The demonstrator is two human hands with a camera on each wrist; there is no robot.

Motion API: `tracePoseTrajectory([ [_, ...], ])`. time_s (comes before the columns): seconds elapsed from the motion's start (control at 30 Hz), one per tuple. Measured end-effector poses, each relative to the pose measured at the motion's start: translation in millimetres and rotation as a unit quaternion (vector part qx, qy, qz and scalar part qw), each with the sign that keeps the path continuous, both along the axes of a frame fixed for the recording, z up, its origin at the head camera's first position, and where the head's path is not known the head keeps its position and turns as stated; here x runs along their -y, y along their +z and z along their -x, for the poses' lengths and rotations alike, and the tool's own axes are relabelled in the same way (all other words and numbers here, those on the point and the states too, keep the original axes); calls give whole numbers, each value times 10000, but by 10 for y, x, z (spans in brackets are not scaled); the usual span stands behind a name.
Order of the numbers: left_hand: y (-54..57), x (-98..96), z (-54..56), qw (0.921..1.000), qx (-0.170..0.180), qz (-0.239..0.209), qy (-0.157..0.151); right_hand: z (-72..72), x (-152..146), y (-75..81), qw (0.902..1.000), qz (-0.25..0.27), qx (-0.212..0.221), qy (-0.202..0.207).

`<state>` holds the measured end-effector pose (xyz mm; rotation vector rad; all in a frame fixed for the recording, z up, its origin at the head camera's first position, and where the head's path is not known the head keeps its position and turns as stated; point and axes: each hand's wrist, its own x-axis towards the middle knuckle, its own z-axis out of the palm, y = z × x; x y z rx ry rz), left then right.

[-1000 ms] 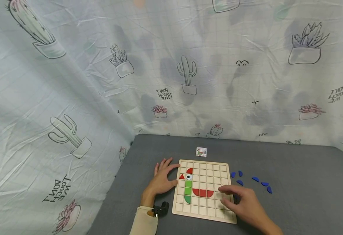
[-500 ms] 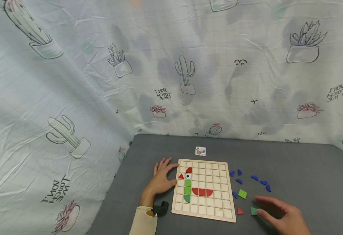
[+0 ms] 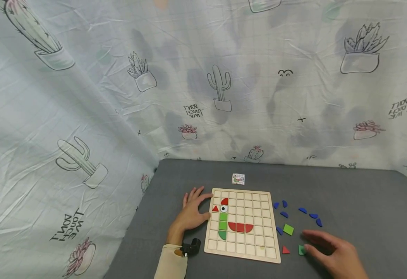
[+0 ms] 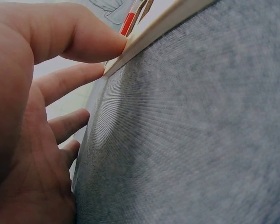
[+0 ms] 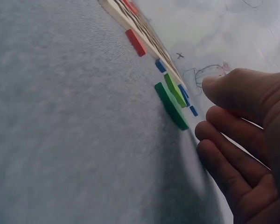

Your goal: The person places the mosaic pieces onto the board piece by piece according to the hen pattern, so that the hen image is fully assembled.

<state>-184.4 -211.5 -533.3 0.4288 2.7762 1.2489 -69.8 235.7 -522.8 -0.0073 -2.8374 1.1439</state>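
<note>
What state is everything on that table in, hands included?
Grid board: flat, partly filled
Inset pieces: in separate squares
Left hand: touching the grid board's edge
Right hand: holding nothing
Dark green piece: loose
Light green square: loose
Loose red triangle: flat
Blue pieces: loose, scattered
Picture card: flat

R fingers point(image 3: 321, 236) moved off brd point(image 3: 248, 203) to beside dk-grn pc point(image 3: 301, 250).
</note>
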Motion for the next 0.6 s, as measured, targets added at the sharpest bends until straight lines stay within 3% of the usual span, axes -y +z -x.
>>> tracePoseTrajectory([
  [0.13,6,2,-2,10000,-49,-29,-32,67,42,24,9999,-116,63,78],
  [0.3,81,-4,-17,9999,155,56,-8,145,155,-9,9985,-165,-516,106],
  [0.4,58,1,-24,10000,34,-24,-19,193,222,-25,9967,-145,-776,168],
  [0.6,19,7,-37,9996,-164,-224,-78,245,304,-6,9967,-311,-736,161],
])
